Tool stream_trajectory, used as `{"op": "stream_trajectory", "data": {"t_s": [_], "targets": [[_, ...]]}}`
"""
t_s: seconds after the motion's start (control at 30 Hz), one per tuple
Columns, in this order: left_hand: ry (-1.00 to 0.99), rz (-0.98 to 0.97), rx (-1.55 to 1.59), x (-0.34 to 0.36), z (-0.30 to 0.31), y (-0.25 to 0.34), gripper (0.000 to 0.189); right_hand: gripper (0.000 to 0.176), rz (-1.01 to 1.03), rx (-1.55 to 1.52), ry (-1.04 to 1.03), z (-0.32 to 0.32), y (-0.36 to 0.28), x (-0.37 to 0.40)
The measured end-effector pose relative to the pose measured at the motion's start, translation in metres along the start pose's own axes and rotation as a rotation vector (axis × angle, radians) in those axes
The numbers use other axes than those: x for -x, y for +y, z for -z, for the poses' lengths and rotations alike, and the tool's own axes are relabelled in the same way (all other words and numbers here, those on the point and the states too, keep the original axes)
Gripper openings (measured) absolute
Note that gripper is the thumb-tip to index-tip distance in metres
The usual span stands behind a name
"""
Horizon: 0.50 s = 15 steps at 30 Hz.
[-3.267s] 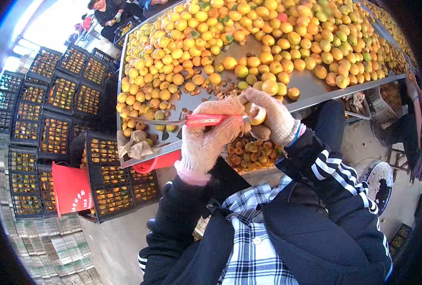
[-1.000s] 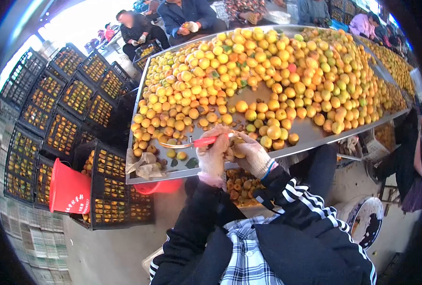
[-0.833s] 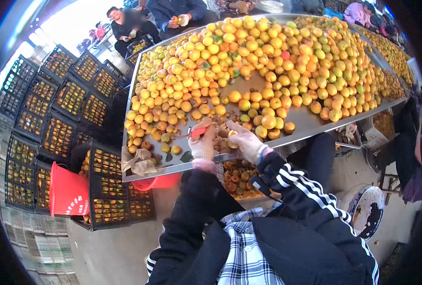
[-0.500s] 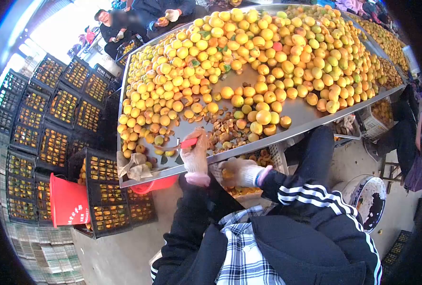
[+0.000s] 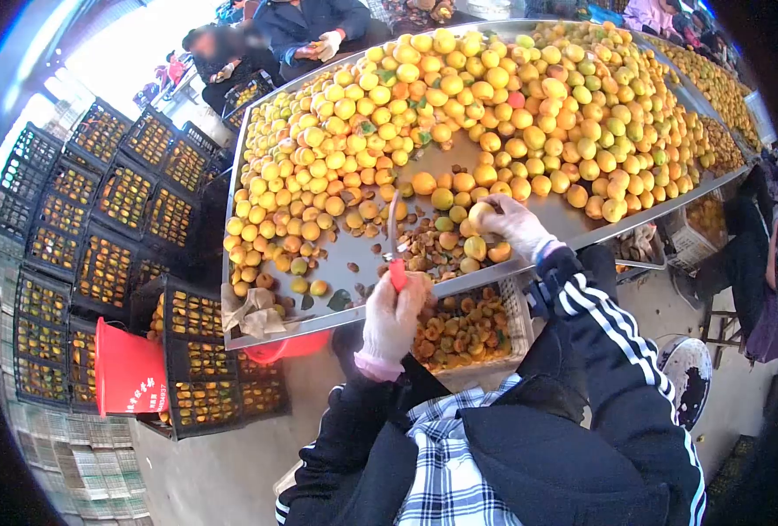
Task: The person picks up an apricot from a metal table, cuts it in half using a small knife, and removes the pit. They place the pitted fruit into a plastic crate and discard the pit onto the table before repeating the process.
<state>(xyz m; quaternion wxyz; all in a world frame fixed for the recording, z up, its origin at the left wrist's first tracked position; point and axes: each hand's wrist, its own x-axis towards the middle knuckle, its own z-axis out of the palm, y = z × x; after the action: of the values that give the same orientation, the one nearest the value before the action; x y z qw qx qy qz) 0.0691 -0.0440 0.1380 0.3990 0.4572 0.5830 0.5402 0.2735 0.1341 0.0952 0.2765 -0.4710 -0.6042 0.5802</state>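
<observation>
My left hand (image 5: 387, 324), in a pale glove, is wrapped round the red handle of a knife (image 5: 397, 273). Its thin curved blade points away from me over the metal tray (image 5: 354, 311). Above the tray's near edge, my gloved right hand (image 5: 516, 225) has its fingers closed on a yellow apricot (image 5: 480, 216). A heap of brown pits (image 5: 426, 247) lies between the hands, beside several loose apricots. Under the tray's edge stands a pale crate (image 5: 522, 326) holding apricot halves (image 5: 463, 331).
A large pile of apricots (image 5: 494, 88) covers much of the tray. Black crates (image 5: 78, 263) of fruit are stacked at left, near a red bucket (image 5: 130, 368). A white bucket (image 5: 687, 377) stands at right. Other people (image 5: 305, 35) sit across the tray, one with gloved hands.
My right hand has risen from over the crate to the tray and grips an apricot. My left hand has turned the knife from pointing left to pointing away, and shifted slightly right.
</observation>
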Motion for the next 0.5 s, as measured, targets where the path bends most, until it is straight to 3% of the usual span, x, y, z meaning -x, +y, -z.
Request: {"op": "stream_trajectory", "data": {"t_s": [0.07, 0.1, 0.17, 0.2, 0.27, 0.3, 0.43, 0.5], "targets": [[-0.042, -0.001, 0.037, 0.005, -0.008, 0.003, 0.013, 0.052, 0.008, -0.873, -0.194, -0.012, 0.024, 0.001], [-0.151, 0.009, 0.043, 0.008, -0.013, 0.014, 0.013, 0.052, 0.01, -0.878, -0.187, -0.016, 0.014, 0.013], [-0.321, 0.061, 0.003, 0.011, -0.02, 0.022, 0.013, 0.058, -0.054, -1.206, -0.159, -0.031, -0.024, 0.04], [-0.333, 0.068, -0.001, 0.011, -0.024, 0.018, 0.013, 0.058, -0.056, -1.215, -0.147, -0.034, -0.023, 0.041], [-0.328, 0.0, 0.097, 0.012, -0.034, 0.008, 0.011, 0.061, -0.013, -1.414, -0.372, -0.04, -0.016, 0.039], [-0.299, -0.007, 0.094, 0.014, -0.037, 0.007, 0.011, 0.067, 0.025, -1.449, -0.387, -0.046, -0.016, 0.037], [-0.226, -0.052, 0.025, 0.019, -0.038, 0.004, 0.01, 0.065, 0.047, -1.351, -0.18, -0.064, -0.027, 0.044], [-0.192, 0.047, 0.19, 0.018, -0.037, 0.002, 0.012, 0.065, 0.005, -1.427, -0.184, -0.072, -0.033, 0.047]]}}
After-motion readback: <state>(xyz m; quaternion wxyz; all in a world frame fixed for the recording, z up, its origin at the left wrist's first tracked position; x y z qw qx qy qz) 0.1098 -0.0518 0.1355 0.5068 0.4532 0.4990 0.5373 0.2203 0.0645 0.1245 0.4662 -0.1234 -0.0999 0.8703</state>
